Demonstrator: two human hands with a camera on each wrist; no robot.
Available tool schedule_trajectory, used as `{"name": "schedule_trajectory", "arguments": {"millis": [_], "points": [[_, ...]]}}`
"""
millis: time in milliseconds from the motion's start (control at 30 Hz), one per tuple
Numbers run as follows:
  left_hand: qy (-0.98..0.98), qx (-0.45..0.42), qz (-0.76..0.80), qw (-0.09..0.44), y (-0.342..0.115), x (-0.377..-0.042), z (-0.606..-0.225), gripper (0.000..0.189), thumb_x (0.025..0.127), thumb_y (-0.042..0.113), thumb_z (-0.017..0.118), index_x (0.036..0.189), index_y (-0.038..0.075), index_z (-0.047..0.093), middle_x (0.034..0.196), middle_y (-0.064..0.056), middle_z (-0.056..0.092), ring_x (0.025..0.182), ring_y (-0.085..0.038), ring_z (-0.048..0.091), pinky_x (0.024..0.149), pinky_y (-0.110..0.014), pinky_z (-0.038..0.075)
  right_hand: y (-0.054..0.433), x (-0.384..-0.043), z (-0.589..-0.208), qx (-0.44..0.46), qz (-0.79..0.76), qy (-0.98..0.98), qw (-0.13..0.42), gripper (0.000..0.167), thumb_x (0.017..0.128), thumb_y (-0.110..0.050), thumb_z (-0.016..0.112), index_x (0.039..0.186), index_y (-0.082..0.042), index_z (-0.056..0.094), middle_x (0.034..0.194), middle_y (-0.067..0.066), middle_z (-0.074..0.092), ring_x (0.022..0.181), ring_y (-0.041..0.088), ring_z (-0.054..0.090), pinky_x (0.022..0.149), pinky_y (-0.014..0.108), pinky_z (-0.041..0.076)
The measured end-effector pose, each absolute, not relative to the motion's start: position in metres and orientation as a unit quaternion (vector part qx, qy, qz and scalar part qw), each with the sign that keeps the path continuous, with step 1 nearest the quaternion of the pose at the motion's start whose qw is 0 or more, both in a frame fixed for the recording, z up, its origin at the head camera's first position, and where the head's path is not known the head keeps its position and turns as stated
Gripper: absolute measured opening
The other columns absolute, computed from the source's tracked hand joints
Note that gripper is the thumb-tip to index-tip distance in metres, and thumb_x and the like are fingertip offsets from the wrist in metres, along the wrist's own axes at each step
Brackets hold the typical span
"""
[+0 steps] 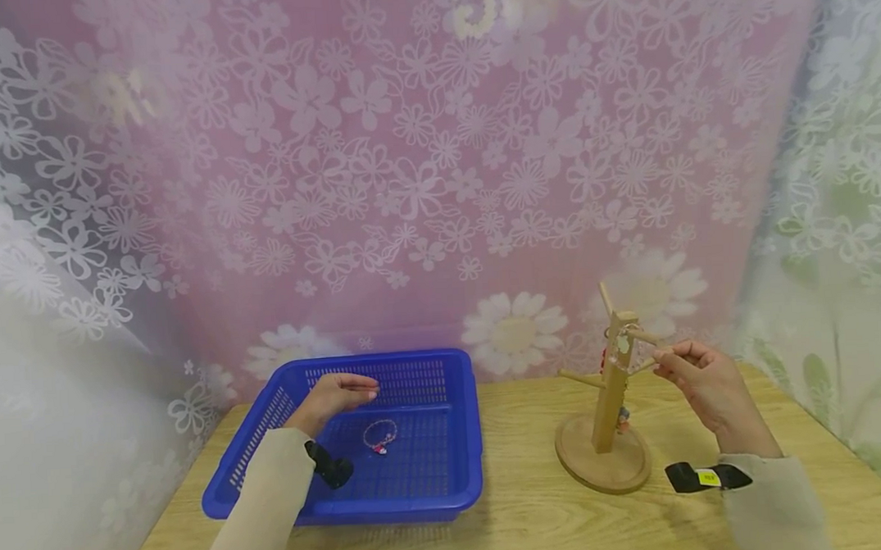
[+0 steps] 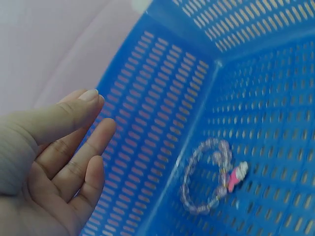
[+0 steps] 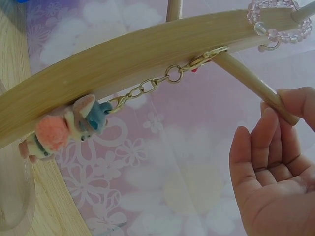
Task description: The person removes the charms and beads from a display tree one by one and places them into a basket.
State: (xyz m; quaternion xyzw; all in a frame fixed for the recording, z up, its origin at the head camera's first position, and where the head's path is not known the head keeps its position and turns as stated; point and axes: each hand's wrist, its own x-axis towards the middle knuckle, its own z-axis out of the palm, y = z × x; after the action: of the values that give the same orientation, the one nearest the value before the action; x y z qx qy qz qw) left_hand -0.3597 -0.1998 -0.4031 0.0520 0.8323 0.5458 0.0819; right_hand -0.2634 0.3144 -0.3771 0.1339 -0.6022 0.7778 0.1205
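Note:
My left hand (image 1: 338,400) hovers inside the blue plastic basket (image 1: 466,438), fingers loosely curled with nothing in them. Below it, on the basket floor, lies a beaded bracelet (image 2: 202,209) with a pink and white charm. At the wooden stand (image 1: 605,415), my right hand (image 3: 275,172) pinches the end of a peg (image 3: 248,83) between thumb and fingers. From that peg hangs a keychain (image 3: 147,87) by its gold clasp, with a small animal figure (image 3: 51,132) in a blue hat. Another pale pink beaded bracelet (image 3: 280,35) hangs on the upper part of the stand.
The stand's round base (image 1: 611,468) rests on the wooden table (image 1: 523,468), right of the basket. Other pegs stick out left (image 1: 581,378) and upward. Something red, partly hidden, hangs behind the post. Flowered curtains (image 1: 444,184) surround the table.

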Motion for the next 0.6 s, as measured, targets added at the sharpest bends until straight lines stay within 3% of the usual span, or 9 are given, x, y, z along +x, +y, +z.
{"name": "schedule_trajectory", "arguments": {"millis": [400,600], "points": [[0.824,0.11,0.55,0.085,-0.17,-0.347,-0.373,0.04,0.085,0.026,0.071,0.119,0.008,0.065,0.118,-0.004,0.065,0.116,-0.023,0.056,0.102,-0.049,0.037,0.315,-0.263,-0.378,0.132,0.776,-0.606,0.117,0.019,0.093,0.003,0.053,0.082,-0.008,0.063,0.085,-0.003,0.066,0.073,0.009,0.063,0.075,0.017,0.05],[0.806,0.139,0.571,0.071,-0.144,-0.336,-0.357,0.034,0.087,0.017,0.069,0.118,0.003,0.064,0.117,-0.012,0.065,0.112,-0.024,0.058,0.103,-0.048,0.037,0.315,-0.264,-0.378,0.136,0.777,-0.603,0.119,0.019,0.093,0.003,0.053,0.082,-0.008,0.062,0.085,-0.003,0.066,0.074,0.01,0.063,0.075,0.017,0.05]]}}
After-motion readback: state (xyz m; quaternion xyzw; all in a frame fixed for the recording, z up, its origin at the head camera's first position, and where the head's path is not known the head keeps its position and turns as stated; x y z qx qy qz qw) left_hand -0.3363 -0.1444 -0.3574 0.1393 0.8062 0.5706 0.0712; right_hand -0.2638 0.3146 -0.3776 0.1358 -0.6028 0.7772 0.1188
